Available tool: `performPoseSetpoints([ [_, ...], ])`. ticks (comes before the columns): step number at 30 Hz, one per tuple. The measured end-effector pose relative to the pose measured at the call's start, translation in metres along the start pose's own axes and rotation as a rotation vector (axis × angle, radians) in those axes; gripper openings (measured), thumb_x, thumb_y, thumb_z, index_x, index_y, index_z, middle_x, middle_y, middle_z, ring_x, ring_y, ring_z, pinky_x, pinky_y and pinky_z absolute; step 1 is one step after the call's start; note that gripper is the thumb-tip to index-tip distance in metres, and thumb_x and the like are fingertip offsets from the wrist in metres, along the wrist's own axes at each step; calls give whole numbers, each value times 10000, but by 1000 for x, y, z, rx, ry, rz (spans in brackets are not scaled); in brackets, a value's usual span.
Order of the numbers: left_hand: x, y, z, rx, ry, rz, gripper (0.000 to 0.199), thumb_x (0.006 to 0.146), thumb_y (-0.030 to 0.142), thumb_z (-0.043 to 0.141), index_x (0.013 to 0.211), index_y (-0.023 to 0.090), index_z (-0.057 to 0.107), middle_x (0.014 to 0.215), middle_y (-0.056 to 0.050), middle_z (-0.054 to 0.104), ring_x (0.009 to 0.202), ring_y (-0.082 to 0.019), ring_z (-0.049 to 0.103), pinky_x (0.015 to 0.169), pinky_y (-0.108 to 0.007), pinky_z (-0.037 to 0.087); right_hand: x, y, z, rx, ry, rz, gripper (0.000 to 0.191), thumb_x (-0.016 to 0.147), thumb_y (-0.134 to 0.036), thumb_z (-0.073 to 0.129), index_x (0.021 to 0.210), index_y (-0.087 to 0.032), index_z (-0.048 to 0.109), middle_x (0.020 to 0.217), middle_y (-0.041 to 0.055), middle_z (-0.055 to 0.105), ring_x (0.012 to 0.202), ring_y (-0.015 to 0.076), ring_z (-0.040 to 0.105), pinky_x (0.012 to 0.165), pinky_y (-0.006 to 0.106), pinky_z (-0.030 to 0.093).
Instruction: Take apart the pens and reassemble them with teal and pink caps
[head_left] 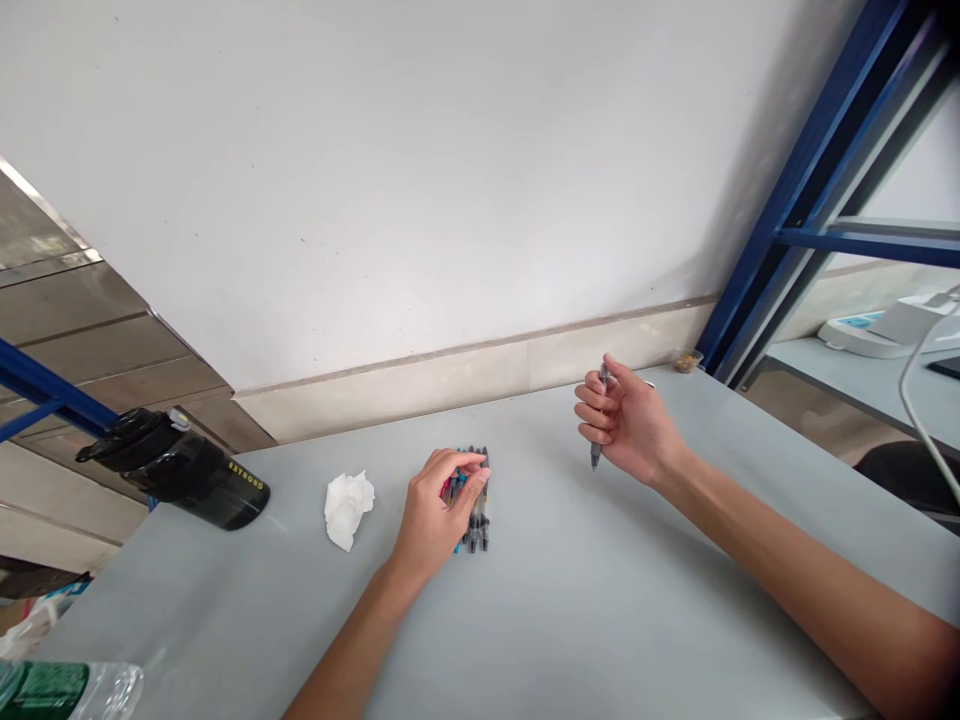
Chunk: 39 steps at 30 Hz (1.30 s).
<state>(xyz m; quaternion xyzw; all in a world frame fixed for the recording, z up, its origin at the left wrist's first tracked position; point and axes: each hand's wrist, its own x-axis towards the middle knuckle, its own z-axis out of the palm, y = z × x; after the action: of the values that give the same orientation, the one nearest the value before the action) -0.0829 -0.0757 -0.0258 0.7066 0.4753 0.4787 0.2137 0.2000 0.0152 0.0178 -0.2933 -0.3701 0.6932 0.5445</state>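
Several pens (480, 525) lie side by side on the grey table, mostly dark and clear, with some teal and pink parts showing. Over their upper part bends my left hand (442, 495), thumb and forefinger closed at the end of the rightmost dark pen. It partly hides the row. Held up to the right, my right hand (630, 415) wraps its fingers round a clear and dark click pen (596, 455). That pen stands nearly upright with its tip down, and the thumb is at its top end.
A crumpled white tissue (349, 510) lies left of the pens. Beyond it a black bottle (187, 470) leans or lies at the table's left edge. A green-labelled clear bottle (67, 690) is at lower left. A small clear container (686, 360) sits by the wall, near a blue frame (795, 190).
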Motion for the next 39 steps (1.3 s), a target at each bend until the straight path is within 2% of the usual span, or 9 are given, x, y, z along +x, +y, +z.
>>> performPoseSetpoints([
  [4, 0, 1, 1, 19, -5, 15, 171, 1068, 363, 666, 1134, 247, 773, 1002, -61, 752, 977, -215, 704, 856, -337, 554, -1, -3, -1, 48, 58, 8, 466, 1000, -503, 518, 690, -259, 269, 636, -78, 98, 548, 135, 24, 399, 296, 154],
  [13, -1, -2, 0, 46, 23, -4, 173, 1086, 357, 641, 1107, 237, 765, 992, -56, 729, 928, -198, 663, 852, -331, 518, -9, 0, 6, 53, 21, -19, 479, 1003, -535, 494, 667, -246, 313, 649, -72, 86, 557, 133, 44, 441, 299, 147],
  [17, -1, 1, 3, 55, 9, 30, 172, 1093, 350, 626, 1113, 246, 762, 980, -56, 741, 939, -209, 672, 842, -337, 522, -10, 7, 14, -100, -85, -110, 485, 1044, -602, 467, 716, -251, 399, 684, -56, 167, 561, 149, 182, 481, 306, 324],
  [20, -1, 1, 4, 74, 15, 48, 175, 1096, 347, 616, 1118, 247, 758, 983, -59, 746, 947, -217, 677, 846, -344, 527, -9, 15, 18, -345, -153, -305, 424, 1093, -579, 450, 818, -258, 490, 782, 1, 404, 733, 205, 462, 751, 398, 547],
  [23, 2, -1, 0, 103, 38, 31, 177, 1094, 353, 618, 1109, 249, 760, 1013, -60, 757, 965, -220, 683, 880, -354, 534, -11, 23, 16, -887, -288, -586, 365, 1143, -542, 390, 1036, -273, 611, 1104, 95, 619, 1080, 282, 557, 1009, 503, 512],
  [25, 4, -4, -4, 126, 47, 5, 187, 1096, 366, 612, 1119, 255, 762, 1046, -63, 767, 992, -227, 692, 902, -361, 537, -15, 28, 14, -1248, -458, -670, 293, 1151, -465, 424, 1146, -283, 653, 1274, 125, 622, 1180, 310, 527, 996, 498, 506],
  [30, 8, -13, -9, 169, 43, -68, 236, 1111, 399, 566, 1174, 262, 748, 1148, -74, 778, 1059, -246, 699, 926, -376, 540, -25, 45, 18, -1432, -718, -623, 249, 1135, -238, 432, 1157, -263, 678, 1287, 133, 589, 1242, 293, 534, 896, 406, 557],
  [33, 8, -17, -7, 161, 35, -116, 260, 1116, 418, 548, 1193, 257, 738, 1195, -81, 768, 1102, -257, 692, 953, -391, 538, -29, 54, 22, -1423, -761, -563, 176, 1100, -374, 589, 1156, -240, 688, 1307, 141, 591, 1246, 303, 551, 939, 432, 572],
  [39, 5, -17, 1, 48, 18, -201, 323, 1124, 477, 512, 1202, 256, 733, 1231, -88, 755, 1126, -253, 688, 929, -371, 547, -36, 59, 26, -1372, -779, -485, 534, 957, -581, 781, 1349, -238, 660, 1377, 155, 610, 1188, 308, 633, 948, 439, 591],
])
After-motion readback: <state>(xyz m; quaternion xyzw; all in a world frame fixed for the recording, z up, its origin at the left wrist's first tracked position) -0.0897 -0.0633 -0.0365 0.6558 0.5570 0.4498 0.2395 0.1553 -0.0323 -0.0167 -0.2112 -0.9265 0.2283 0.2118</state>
